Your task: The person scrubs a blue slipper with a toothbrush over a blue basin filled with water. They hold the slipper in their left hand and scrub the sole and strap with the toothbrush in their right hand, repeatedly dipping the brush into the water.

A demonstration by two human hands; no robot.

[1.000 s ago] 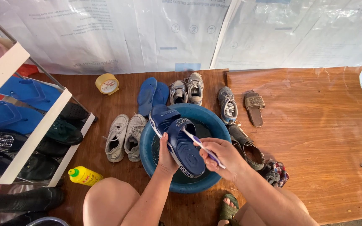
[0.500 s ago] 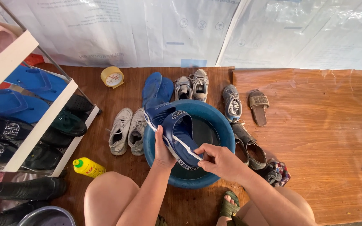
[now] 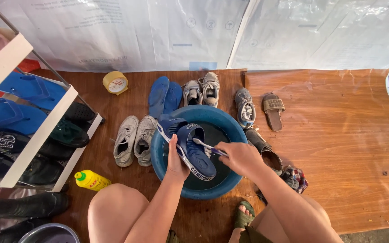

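Navy sandal [image 3: 190,150] sat over the blue basin [image 3: 230,121], left hand [image 3: 175,159] clasped on its edge at 9 o'clock. Right hand [image 3: 239,157], gripping a toothbrush [image 3: 205,146], had swung its bristles from the sole into the footbed, suggesting scrubbing moved inside.

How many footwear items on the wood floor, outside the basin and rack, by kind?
Sneakers: 5
Blue flip-flops: 2
Brown slide: 1
Dark shoes beside basin: 2
Total: 10
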